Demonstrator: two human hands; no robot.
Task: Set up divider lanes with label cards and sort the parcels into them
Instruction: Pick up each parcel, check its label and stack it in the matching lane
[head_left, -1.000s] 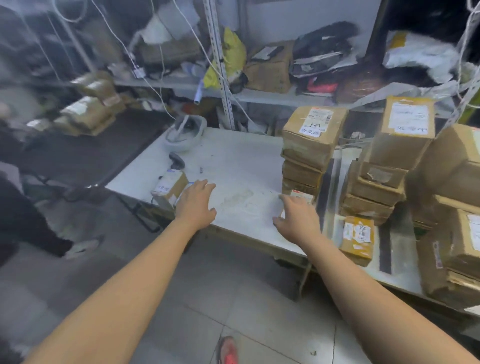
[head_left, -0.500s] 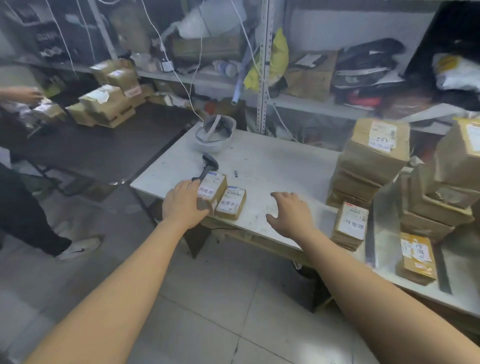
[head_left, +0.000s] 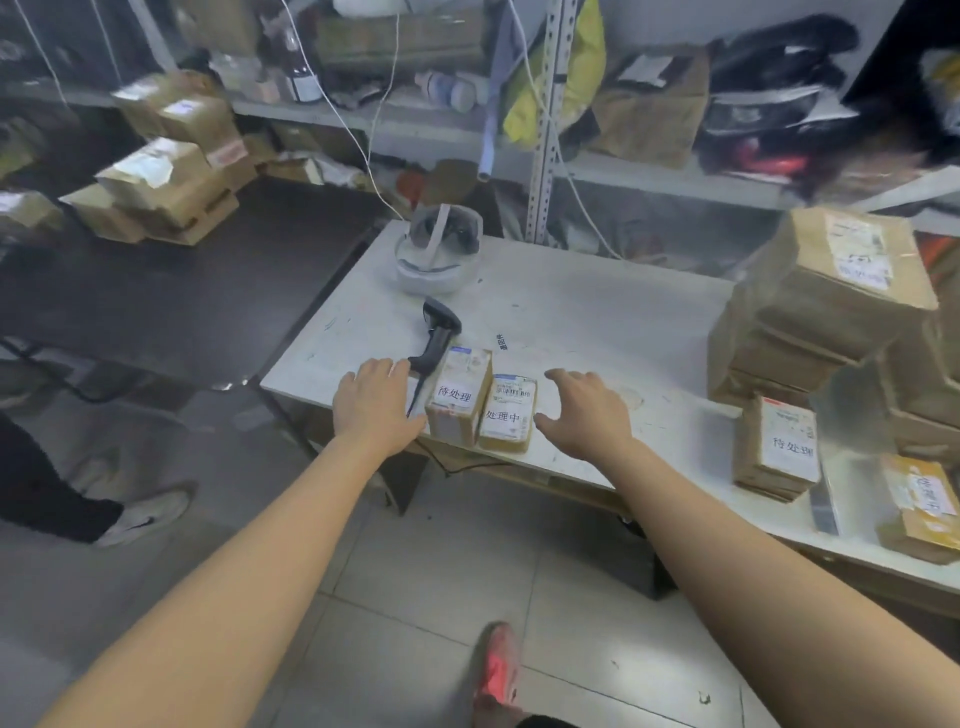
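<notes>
Open room on the bare white tabletop behind two small labelled cardboard parcels. Blocked at right by tall stack of brown cardboard boxes; at left, black handheld barcode scanner.

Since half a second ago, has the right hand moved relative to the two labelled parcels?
Yes. The right hand has closed in leftward on the two labelled parcels, narrowing the gap, not touching.

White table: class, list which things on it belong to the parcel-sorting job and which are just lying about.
Job: left labelled parcel; right labelled parcel; parcel stack; labelled parcel at right.
Lying about: barcode scanner; white headset.
</notes>
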